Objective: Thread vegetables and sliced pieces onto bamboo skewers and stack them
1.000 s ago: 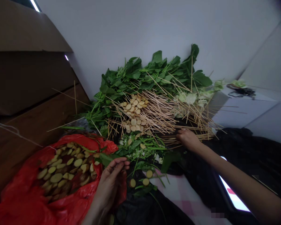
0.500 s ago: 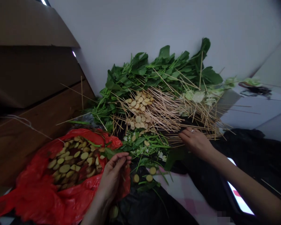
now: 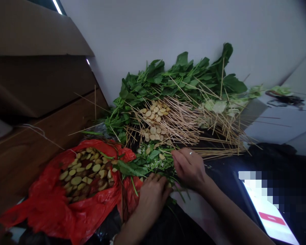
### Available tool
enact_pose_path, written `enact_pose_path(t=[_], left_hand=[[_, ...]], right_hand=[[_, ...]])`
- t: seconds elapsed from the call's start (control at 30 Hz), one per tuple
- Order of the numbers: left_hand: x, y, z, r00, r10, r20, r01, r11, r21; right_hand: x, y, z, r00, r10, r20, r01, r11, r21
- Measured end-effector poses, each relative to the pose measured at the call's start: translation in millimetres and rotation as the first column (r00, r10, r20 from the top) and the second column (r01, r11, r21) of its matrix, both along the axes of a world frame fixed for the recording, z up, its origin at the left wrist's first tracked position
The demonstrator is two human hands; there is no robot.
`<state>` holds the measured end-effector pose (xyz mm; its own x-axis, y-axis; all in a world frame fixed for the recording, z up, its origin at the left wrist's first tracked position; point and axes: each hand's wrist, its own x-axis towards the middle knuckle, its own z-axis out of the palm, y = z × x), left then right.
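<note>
My left hand (image 3: 154,190) reaches down with curled fingers over green stems and loose potato slices at the front of the pile. A slice edge seems to show by its fingertips, but what they grip is hidden. My right hand (image 3: 190,166), with a ring on one finger, is closed at the right edge of the chopped greens (image 3: 155,156); I cannot make out what it pinches. Behind lie bamboo skewers (image 3: 183,119), several threaded with potato slices (image 3: 155,112). On the left, a red plastic bag (image 3: 48,211) holds many loose potato slices (image 3: 76,180).
Leafy greens (image 3: 178,75) are heaped against the white wall (image 3: 168,27). Skewered cabbage pieces (image 3: 219,106) lie at the right. A lit phone (image 3: 272,217) rests on black plastic at lower right. A cardboard box (image 3: 40,81) stands on the left.
My right hand has moved left and nearer, from the skewer ends to the chopped greens. My left hand has moved right, away from the red bag, onto the loose slices. The view has shifted slightly.
</note>
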<state>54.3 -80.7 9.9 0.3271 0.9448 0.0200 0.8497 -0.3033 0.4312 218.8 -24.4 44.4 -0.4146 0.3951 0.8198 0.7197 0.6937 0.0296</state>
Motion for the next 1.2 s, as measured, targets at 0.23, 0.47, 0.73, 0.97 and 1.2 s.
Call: enact_pose_path(t=[0.23, 0.47, 0.73, 0.97, 1.2], left_hand=[[7.1, -0.9, -5.0, 0.998, -0.007, -0.069, 0.006, 1.000, -0.007], [5.5, 1.5, -6.6, 0.977, 0.018, 0.213, -0.013, 1.000, -0.021], [-40.7, 17.4, -2.2, 0.049, 0.553, 0.832, 0.018, 0.832, -0.554], [-60.7, 25.1, 1.2, -0.402, 0.706, 0.584, 0.273, 0.701, -0.659], [-55.0, 26.7, -3.2, -0.508, 0.690, 0.516, 0.252, 0.692, -0.677]], right_hand=[[7.8, -1.1, -21.0, 0.998, -0.062, -0.017, 0.061, 0.998, -0.033], [6.6, -4.4, -21.8, 0.995, -0.094, -0.032, 0.093, 0.995, -0.037], [-3.5, -16.0, -21.5, 0.999, -0.040, -0.001, 0.040, 0.995, -0.090], [-17.8, -32.6, -31.5, 0.995, 0.027, 0.091, -0.013, 0.989, -0.144], [-27.3, -36.5, -38.2, 0.990, 0.001, 0.140, 0.021, 0.988, -0.155]])
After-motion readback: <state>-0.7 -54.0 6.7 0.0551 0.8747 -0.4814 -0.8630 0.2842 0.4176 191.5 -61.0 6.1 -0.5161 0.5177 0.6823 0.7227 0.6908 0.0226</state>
